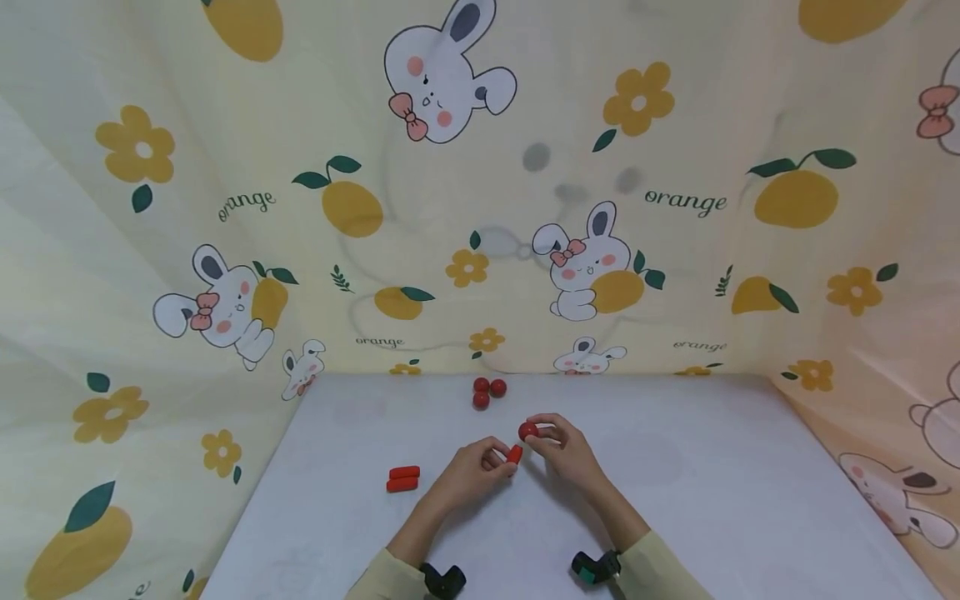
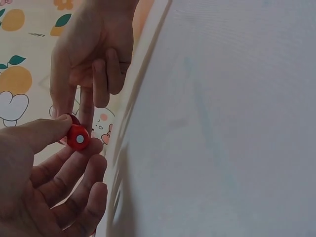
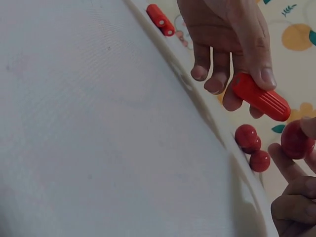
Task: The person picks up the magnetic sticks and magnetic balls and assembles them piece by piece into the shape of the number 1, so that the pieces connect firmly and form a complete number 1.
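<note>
Between thumb and fingers, my left hand (image 1: 474, 471) pinches a short red ridged rod (image 3: 262, 98). One end of that rod, with a pale round dot, faces the camera in the left wrist view. My right hand (image 1: 564, 454) pinches a dark red ball (image 3: 297, 140) by its sides. In the right wrist view the rod's far tip points toward the ball, with a slight gap between them. The right hand's other fingers (image 3: 296, 202) are bent. Both hands are raised over the middle of the white table (image 1: 660, 500).
Two more red rods (image 1: 403, 478) lie side by side to the left of my left hand. Beyond the hands, three red balls (image 1: 482, 400) sit clustered near the table's back edge. A patterned curtain (image 1: 450, 200) hangs behind and at both sides.
</note>
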